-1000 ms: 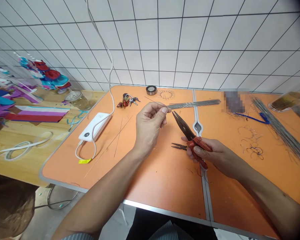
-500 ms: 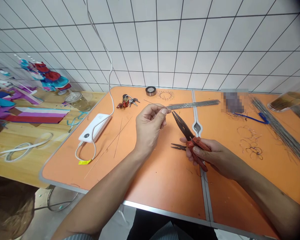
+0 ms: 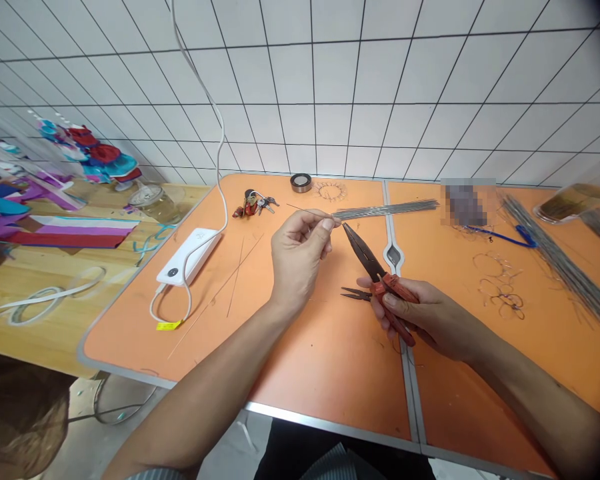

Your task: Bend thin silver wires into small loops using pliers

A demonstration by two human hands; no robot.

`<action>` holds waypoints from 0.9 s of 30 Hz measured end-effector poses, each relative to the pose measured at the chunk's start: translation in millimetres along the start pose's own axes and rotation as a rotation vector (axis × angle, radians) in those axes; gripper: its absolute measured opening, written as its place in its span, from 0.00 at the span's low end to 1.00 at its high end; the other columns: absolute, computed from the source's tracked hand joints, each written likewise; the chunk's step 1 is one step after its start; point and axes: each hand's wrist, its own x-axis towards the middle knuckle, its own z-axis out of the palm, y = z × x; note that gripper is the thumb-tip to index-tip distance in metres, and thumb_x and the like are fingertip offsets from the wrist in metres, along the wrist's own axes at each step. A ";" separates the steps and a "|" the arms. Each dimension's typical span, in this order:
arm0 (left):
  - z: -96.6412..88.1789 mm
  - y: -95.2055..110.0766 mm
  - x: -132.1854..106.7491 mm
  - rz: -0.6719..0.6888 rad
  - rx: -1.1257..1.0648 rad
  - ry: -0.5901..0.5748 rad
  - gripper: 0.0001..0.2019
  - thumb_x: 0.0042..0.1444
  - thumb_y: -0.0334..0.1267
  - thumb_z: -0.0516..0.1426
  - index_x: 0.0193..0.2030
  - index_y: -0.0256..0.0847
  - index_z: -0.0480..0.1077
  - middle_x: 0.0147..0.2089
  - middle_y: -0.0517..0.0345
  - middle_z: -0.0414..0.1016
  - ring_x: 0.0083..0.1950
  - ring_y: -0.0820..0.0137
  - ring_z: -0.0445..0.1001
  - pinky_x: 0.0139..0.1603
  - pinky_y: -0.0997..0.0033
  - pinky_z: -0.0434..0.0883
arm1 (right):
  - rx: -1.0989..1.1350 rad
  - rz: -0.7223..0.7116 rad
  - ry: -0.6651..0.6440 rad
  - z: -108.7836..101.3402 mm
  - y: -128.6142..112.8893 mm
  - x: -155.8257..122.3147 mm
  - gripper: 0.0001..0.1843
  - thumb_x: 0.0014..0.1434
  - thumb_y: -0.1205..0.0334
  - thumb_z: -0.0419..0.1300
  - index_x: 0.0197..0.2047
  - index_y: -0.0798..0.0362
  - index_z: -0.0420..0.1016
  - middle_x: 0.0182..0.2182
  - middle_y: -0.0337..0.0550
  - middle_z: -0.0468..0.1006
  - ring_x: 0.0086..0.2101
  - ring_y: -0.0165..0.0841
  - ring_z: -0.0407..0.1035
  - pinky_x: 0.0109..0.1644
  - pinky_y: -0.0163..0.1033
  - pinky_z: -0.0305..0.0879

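Between the thumb and fingertips of my left hand (image 3: 303, 257) is pinched a thin wire (image 3: 304, 210), one end of it sticking out to the left. My right hand (image 3: 423, 310) is wrapped round the red handles of long-nose pliers (image 3: 364, 252). Their jaws look closed, and the tip meets or nearly meets the wire end by my left fingertips; the exact contact is too small to see. Behind that spot lies a bundle of straight wires (image 3: 390, 209). A second, smaller pair of pliers (image 3: 356, 294) lies on the table, partly hidden by my right hand.
A white power bank (image 3: 187, 257) with a cable and a bunch of keys (image 3: 255, 203) are on the left. At the back is a tape roll (image 3: 301, 183). Bent wire pieces (image 3: 505, 297) and a thick wire bundle (image 3: 563, 260) lie right, on the orange table (image 3: 330, 373).
The plier jaws have closed and their tip has shifted slightly left, towards the wire at my left fingertips. My left hand is almost still.
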 end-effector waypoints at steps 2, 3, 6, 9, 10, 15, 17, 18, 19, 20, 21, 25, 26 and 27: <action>0.5 -0.8 -0.1 -0.007 -0.005 0.002 0.09 0.66 0.46 0.69 0.40 0.44 0.80 0.35 0.59 0.80 0.28 0.75 0.69 0.28 0.73 0.66 | 0.013 0.010 0.004 1.8 -0.3 -0.2 0.26 0.72 0.35 0.64 0.41 0.52 0.75 0.33 0.41 0.73 0.26 0.30 0.67 0.26 0.39 0.62; 0.8 -1.2 -0.2 -0.012 -0.006 0.003 0.09 0.65 0.46 0.69 0.40 0.44 0.80 0.33 0.59 0.79 0.28 0.75 0.69 0.28 0.73 0.66 | 0.006 0.010 0.005 2.6 -0.6 -0.4 0.26 0.73 0.35 0.64 0.39 0.52 0.74 0.31 0.40 0.72 0.25 0.30 0.66 0.26 0.39 0.61; 1.8 -1.8 -0.7 -0.033 -0.007 0.006 0.09 0.65 0.45 0.69 0.40 0.43 0.79 0.31 0.61 0.76 0.28 0.75 0.68 0.27 0.73 0.66 | -0.053 -0.008 0.027 4.2 -1.4 -0.9 0.27 0.73 0.35 0.62 0.36 0.50 0.71 0.29 0.38 0.68 0.26 0.30 0.64 0.27 0.39 0.59; 2.7 -0.1 -0.8 -0.062 0.010 0.005 0.09 0.65 0.43 0.69 0.38 0.42 0.78 0.30 0.61 0.75 0.27 0.76 0.67 0.27 0.74 0.65 | -0.108 -0.019 0.073 5.7 -3.2 -1.3 0.28 0.74 0.34 0.61 0.35 0.49 0.68 0.28 0.37 0.66 0.26 0.31 0.62 0.26 0.39 0.58; 2.9 1.0 -0.6 -0.072 0.024 0.003 0.09 0.65 0.43 0.69 0.37 0.42 0.78 0.30 0.61 0.75 0.26 0.76 0.66 0.27 0.74 0.65 | -0.122 -0.022 0.088 6.6 -4.0 -1.5 0.27 0.74 0.34 0.61 0.35 0.49 0.68 0.27 0.37 0.66 0.26 0.31 0.60 0.26 0.40 0.57; 3.0 5.9 1.7 -0.069 0.071 0.002 0.08 0.61 0.41 0.71 0.39 0.44 0.79 0.31 0.62 0.76 0.26 0.76 0.67 0.26 0.73 0.66 | -0.205 -0.058 0.166 14.1 -8.5 -1.7 0.23 0.73 0.36 0.62 0.40 0.48 0.71 0.27 0.35 0.65 0.25 0.30 0.57 0.27 0.41 0.58; 1.8 6.0 3.1 -0.067 0.090 -0.009 0.08 0.60 0.41 0.71 0.37 0.44 0.79 0.30 0.62 0.75 0.25 0.76 0.65 0.25 0.73 0.64 | -0.236 -0.051 0.192 16.1 -9.7 -1.7 0.22 0.73 0.38 0.62 0.41 0.49 0.71 0.29 0.35 0.65 0.26 0.30 0.58 0.26 0.39 0.57; 0.7 5.5 4.0 -0.076 0.098 -0.018 0.08 0.60 0.41 0.71 0.37 0.44 0.79 0.30 0.62 0.75 0.25 0.76 0.65 0.25 0.73 0.64 | -0.247 -0.044 0.198 16.1 -10.4 -1.7 0.21 0.73 0.39 0.62 0.41 0.49 0.71 0.29 0.35 0.65 0.26 0.30 0.59 0.26 0.39 0.57; -0.7 4.8 5.1 -0.089 0.105 -0.027 0.07 0.61 0.41 0.70 0.37 0.43 0.79 0.31 0.61 0.76 0.25 0.76 0.64 0.25 0.72 0.63 | -0.256 -0.042 0.203 15.1 -11.2 -1.6 0.20 0.72 0.40 0.62 0.42 0.49 0.71 0.29 0.35 0.65 0.26 0.30 0.60 0.26 0.38 0.57; -2.4 3.9 6.5 -0.102 0.112 -0.036 0.07 0.62 0.42 0.70 0.37 0.44 0.79 0.32 0.60 0.77 0.25 0.76 0.64 0.25 0.72 0.63 | -0.267 -0.046 0.212 13.1 -12.1 -1.5 0.19 0.72 0.41 0.62 0.43 0.49 0.72 0.28 0.35 0.65 0.26 0.30 0.60 0.26 0.38 0.58; -4.4 2.7 8.2 -0.110 0.127 -0.045 0.06 0.62 0.42 0.69 0.38 0.44 0.79 0.33 0.59 0.79 0.25 0.76 0.64 0.25 0.72 0.63 | -0.281 -0.059 0.233 9.9 -13.1 -1.3 0.18 0.72 0.42 0.62 0.44 0.49 0.72 0.28 0.35 0.66 0.26 0.31 0.61 0.27 0.38 0.59; -12.4 -5.5 16.1 -0.048 0.342 -0.102 0.03 0.61 0.37 0.66 0.37 0.43 0.80 0.34 0.58 0.81 0.27 0.73 0.66 0.27 0.71 0.63 | -0.383 -0.105 0.406 -10.4 -16.8 0.4 0.14 0.71 0.47 0.62 0.45 0.49 0.72 0.26 0.37 0.70 0.26 0.32 0.64 0.27 0.38 0.60; -14.1 -8.7 17.8 -0.043 0.428 -0.133 0.02 0.60 0.36 0.66 0.36 0.42 0.80 0.34 0.58 0.81 0.28 0.72 0.67 0.28 0.70 0.62 | -0.393 -0.104 0.451 -15.9 -17.5 0.9 0.12 0.71 0.49 0.62 0.46 0.49 0.72 0.27 0.37 0.71 0.26 0.32 0.65 0.27 0.38 0.60; -15.9 -12.3 19.2 -0.040 0.511 -0.164 0.02 0.59 0.35 0.65 0.35 0.42 0.80 0.35 0.57 0.81 0.28 0.72 0.68 0.29 0.69 0.63 | -0.419 -0.099 0.494 -21.0 -18.2 1.4 0.11 0.70 0.50 0.62 0.45 0.49 0.73 0.28 0.38 0.72 0.26 0.33 0.65 0.28 0.38 0.60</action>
